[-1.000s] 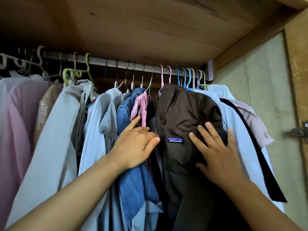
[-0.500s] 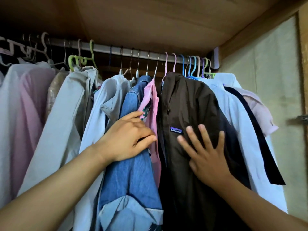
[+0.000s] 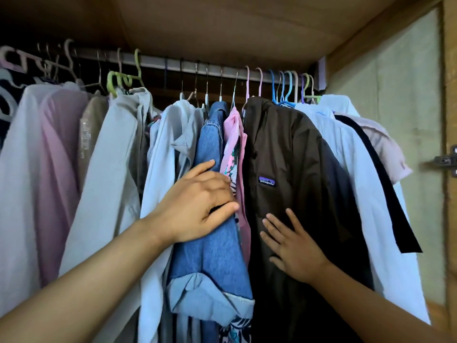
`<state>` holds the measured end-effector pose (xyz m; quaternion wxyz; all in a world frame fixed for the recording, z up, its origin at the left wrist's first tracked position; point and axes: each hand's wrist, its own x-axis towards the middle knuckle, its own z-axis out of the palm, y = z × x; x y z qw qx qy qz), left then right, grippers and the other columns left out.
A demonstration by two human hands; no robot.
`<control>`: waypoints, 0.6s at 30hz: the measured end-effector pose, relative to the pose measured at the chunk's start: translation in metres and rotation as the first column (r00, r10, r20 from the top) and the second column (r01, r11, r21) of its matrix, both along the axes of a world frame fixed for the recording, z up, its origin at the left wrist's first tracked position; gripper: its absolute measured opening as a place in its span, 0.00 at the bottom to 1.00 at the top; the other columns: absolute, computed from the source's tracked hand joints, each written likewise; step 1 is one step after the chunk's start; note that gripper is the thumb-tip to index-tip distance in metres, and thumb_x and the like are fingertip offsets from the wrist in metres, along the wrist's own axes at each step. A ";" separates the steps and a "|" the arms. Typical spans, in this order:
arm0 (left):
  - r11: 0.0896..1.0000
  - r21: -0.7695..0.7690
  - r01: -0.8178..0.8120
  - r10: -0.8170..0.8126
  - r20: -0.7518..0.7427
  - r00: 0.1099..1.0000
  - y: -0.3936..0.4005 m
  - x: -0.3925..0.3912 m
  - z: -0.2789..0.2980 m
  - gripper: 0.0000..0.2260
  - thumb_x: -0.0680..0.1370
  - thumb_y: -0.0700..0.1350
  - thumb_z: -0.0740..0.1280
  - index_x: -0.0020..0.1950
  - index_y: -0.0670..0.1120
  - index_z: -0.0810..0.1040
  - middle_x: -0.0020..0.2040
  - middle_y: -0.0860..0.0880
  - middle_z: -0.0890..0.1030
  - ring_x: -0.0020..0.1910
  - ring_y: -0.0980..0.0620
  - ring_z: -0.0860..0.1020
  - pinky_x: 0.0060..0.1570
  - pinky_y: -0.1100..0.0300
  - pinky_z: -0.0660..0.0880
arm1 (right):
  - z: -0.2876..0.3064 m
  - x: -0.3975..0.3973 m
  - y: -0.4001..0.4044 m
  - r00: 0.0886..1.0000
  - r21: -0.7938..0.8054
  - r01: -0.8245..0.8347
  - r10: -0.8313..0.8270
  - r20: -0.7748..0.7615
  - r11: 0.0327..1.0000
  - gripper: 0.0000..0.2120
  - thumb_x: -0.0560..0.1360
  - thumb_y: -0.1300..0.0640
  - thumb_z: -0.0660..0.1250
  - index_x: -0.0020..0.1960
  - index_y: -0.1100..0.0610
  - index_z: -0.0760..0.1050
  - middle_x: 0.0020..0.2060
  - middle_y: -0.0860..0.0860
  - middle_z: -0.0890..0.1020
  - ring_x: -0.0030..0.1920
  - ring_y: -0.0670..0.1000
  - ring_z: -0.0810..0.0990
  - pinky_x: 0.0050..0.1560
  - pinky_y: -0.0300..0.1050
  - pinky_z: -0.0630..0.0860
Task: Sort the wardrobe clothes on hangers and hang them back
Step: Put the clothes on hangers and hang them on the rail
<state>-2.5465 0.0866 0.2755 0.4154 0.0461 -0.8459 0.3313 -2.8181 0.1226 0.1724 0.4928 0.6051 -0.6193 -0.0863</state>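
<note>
Several garments hang on hangers from a metal rail (image 3: pixel 158 59) inside a wooden wardrobe. My left hand (image 3: pixel 197 206) grips the front edge of a blue denim shirt (image 3: pixel 212 256), thumb against curled fingers, holding it to the left. A pink patterned garment (image 3: pixel 233 134) shows in the gap beside it. My right hand (image 3: pixel 294 246) rests flat, fingers spread, on a dark brown jacket (image 3: pixel 296 149), below its small chest logo.
Left of the denim hang a light blue shirt (image 3: pixel 163 157), a pale grey shirt (image 3: pixel 111 169) and a lilac shirt (image 3: pixel 54 157). Right of the jacket hangs a white shirt (image 3: pixel 351 154) with a black strap (image 3: pixel 385 194). The wardrobe's side wall (image 3: pixel 395 95) and a door hinge (image 3: pixel 445 160) lie close on the right.
My left hand has drawn the denim shirt leftward, showing more of the pink garment. My right hand has slid down the dark jacket from beside the logo to below it.
</note>
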 end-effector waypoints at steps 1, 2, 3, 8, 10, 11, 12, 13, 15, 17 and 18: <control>1.000 0.002 0.001 -0.001 0.012 1.000 0.002 0.000 -0.003 0.16 0.79 0.55 0.57 0.46 0.51 0.83 0.46 0.55 0.82 0.58 0.53 0.76 0.69 0.50 0.59 | -0.005 0.002 0.005 0.994 -0.058 -0.087 0.090 0.055 0.995 0.27 0.68 0.42 0.67 0.61 0.56 0.79 0.65 0.58 0.75 0.70 0.58 0.67 0.72 0.63 0.37; 1.000 0.007 -0.003 0.002 0.024 1.000 0.003 0.000 -0.006 0.16 0.78 0.56 0.58 0.47 0.52 0.83 0.47 0.55 0.81 0.60 0.53 0.75 0.70 0.48 0.59 | -0.010 0.005 0.011 0.985 -0.106 -0.132 0.143 0.100 0.986 0.25 0.69 0.43 0.63 0.58 0.56 0.80 0.63 0.57 0.77 0.70 0.56 0.67 0.73 0.62 0.39; 1.000 0.013 -0.006 0.006 0.035 0.999 0.005 -0.001 -0.011 0.16 0.78 0.58 0.58 0.48 0.53 0.83 0.47 0.55 0.81 0.61 0.53 0.74 0.70 0.47 0.58 | -0.017 0.007 0.017 0.974 -0.152 -0.166 0.186 0.130 0.974 0.25 0.69 0.43 0.59 0.57 0.56 0.81 0.62 0.56 0.78 0.70 0.55 0.66 0.73 0.61 0.40; 0.997 0.010 -0.076 0.075 0.073 0.995 0.012 -0.004 -0.046 0.18 0.76 0.62 0.59 0.47 0.55 0.84 0.46 0.53 0.78 0.62 0.51 0.72 0.71 0.42 0.52 | -0.050 0.016 0.046 0.923 -0.322 -0.222 0.305 0.235 0.920 0.22 0.69 0.44 0.60 0.55 0.54 0.81 0.65 0.53 0.76 0.71 0.51 0.63 0.70 0.62 0.45; 0.985 -0.008 -0.170 0.170 0.117 0.978 0.016 -0.005 -0.070 0.18 0.74 0.63 0.60 0.47 0.54 0.84 0.52 0.51 0.79 0.66 0.49 0.70 0.70 0.40 0.52 | -0.069 0.013 0.054 0.913 -0.328 -0.192 0.291 0.285 0.925 0.23 0.68 0.44 0.61 0.58 0.53 0.80 0.68 0.52 0.73 0.72 0.52 0.62 0.68 0.64 0.47; 0.973 -0.016 -0.231 0.231 0.151 0.961 0.017 -0.005 -0.084 0.18 0.72 0.63 0.61 0.48 0.54 0.84 0.56 0.50 0.79 0.68 0.48 0.68 0.70 0.39 0.52 | -0.080 0.009 0.056 0.916 -0.308 -0.161 0.259 0.307 0.937 0.25 0.67 0.44 0.61 0.60 0.53 0.79 0.69 0.52 0.71 0.74 0.52 0.59 0.68 0.66 0.47; 0.956 -0.028 -0.292 0.292 0.190 0.937 0.017 -0.005 -0.098 0.19 0.71 0.63 0.61 0.49 0.54 0.83 0.59 0.49 0.79 0.70 0.47 0.66 0.69 0.38 0.52 | -0.090 0.004 0.058 0.918 -0.265 -0.123 0.211 0.335 0.956 0.27 0.66 0.45 0.62 0.61 0.53 0.78 0.70 0.53 0.70 0.75 0.52 0.55 0.67 0.66 0.47; 0.938 -0.035 -0.345 0.344 0.226 0.911 0.017 -0.003 -0.112 0.21 0.70 0.64 0.60 0.51 0.53 0.83 0.62 0.48 0.78 0.71 0.46 0.64 0.69 0.38 0.52 | -0.102 0.000 0.060 0.919 -0.229 -0.097 0.176 0.353 0.969 0.28 0.65 0.45 0.62 0.63 0.53 0.77 0.70 0.54 0.70 0.76 0.53 0.52 0.67 0.67 0.46; 0.910 -0.034 -0.413 0.405 0.277 0.871 0.017 0.004 -0.136 0.24 0.70 0.64 0.58 0.56 0.53 0.82 0.64 0.47 0.77 0.72 0.46 0.61 0.69 0.38 0.51 | -0.118 -0.004 0.068 0.911 -0.206 -0.077 0.152 0.384 0.976 0.28 0.67 0.46 0.58 0.63 0.54 0.77 0.70 0.54 0.70 0.76 0.54 0.49 0.69 0.67 0.44; 0.902 -0.001 -0.433 0.415 0.285 0.864 0.021 0.011 -0.152 0.26 0.71 0.64 0.58 0.61 0.51 0.79 0.65 0.48 0.76 0.72 0.47 0.61 0.69 0.38 0.52 | -0.127 0.004 0.079 0.899 -0.247 -0.094 0.189 0.396 0.965 0.27 0.69 0.46 0.55 0.63 0.54 0.77 0.69 0.53 0.71 0.75 0.55 0.55 0.69 0.67 0.43; 0.907 0.024 -0.421 0.399 0.276 0.875 0.026 0.014 -0.158 0.27 0.72 0.63 0.58 0.64 0.51 0.77 0.66 0.48 0.76 0.72 0.47 0.62 0.69 0.39 0.53 | -0.131 0.012 0.086 0.891 -0.269 -0.120 0.223 0.395 0.956 0.26 0.70 0.46 0.55 0.63 0.53 0.77 0.69 0.53 0.71 0.74 0.55 0.58 0.69 0.67 0.44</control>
